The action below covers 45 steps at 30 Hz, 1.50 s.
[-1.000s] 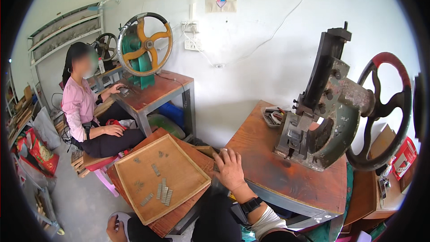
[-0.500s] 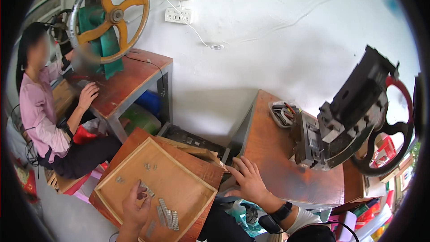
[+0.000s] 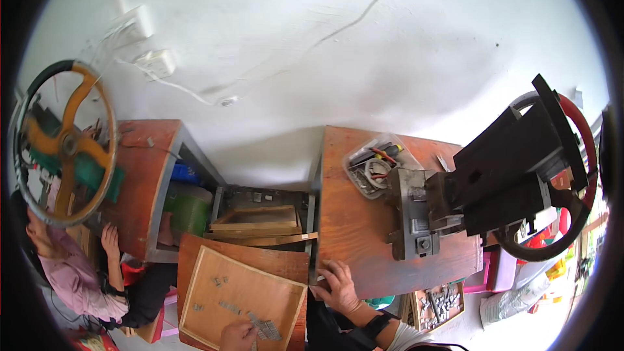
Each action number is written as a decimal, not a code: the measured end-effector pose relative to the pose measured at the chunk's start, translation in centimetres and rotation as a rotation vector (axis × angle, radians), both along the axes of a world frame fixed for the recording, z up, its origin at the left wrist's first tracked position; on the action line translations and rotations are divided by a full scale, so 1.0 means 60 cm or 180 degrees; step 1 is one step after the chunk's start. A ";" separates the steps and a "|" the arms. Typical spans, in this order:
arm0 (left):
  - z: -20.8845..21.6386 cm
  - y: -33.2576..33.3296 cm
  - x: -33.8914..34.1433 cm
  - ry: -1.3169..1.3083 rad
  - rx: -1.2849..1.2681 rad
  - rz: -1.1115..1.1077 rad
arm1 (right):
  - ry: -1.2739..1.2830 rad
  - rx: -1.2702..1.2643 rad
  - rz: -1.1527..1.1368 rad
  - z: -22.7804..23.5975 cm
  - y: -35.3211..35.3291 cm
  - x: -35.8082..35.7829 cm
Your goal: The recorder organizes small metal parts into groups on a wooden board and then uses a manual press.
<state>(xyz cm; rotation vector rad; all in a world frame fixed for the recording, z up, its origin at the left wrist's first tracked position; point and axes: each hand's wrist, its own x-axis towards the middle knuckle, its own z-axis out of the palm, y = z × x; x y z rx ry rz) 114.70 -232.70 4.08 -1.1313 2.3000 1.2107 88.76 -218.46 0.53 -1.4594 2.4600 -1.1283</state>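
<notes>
A shallow wooden tray (image 3: 190, 294) lies in front of me on a reddish board, with small metal strips (image 3: 270, 330) and a few loose metal bits (image 3: 198, 308) in it. My left hand (image 3: 238, 337) is low in the tray, its fingers pinched together beside the strips; what lies between them is hidden. My right hand (image 3: 338, 289) rests at the near left corner of the right-hand workbench (image 3: 344, 221), fingers bent and apart, with nothing visible in them. On that bench stands a dark hand press (image 3: 500, 169) with a red and black wheel.
A clear plastic box (image 3: 380, 166) of tools sits behind the press. Below the bench is a wooden box (image 3: 442, 305) of metal parts. At left a person in pink (image 3: 81, 276) sits by another press with a yellow-spoked wheel (image 3: 68, 143). Stacked wooden trays (image 3: 257, 221) lie between the benches.
My view has swung to the right. My left hand has gone from open fingers over the tray to a pinch by the strips. My right hand has come down at the bench corner.
</notes>
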 end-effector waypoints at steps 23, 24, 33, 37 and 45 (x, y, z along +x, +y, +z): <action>-0.041 -0.102 -0.783 0.2261 -0.2795 -0.1454 | 0.0058 0.0468 -0.0414 0.008 -0.033 -0.086; -0.036 -0.108 -0.788 0.2394 -0.2811 -0.1633 | 0.0061 0.0486 -0.0370 0.014 -0.035 -0.087; 0.010 -0.152 -0.851 0.2171 -0.1126 -0.1591 | -0.0066 0.0489 -0.0373 0.025 -0.033 -0.096; 0.014 -0.148 -0.862 0.2307 -0.0997 -0.1623 | -0.0083 0.0462 -0.0409 0.019 -0.026 -0.099; -0.020 -0.145 -0.808 0.2116 -0.2273 -0.1825 | -0.0024 0.0343 -0.0278 -0.002 -0.037 -0.090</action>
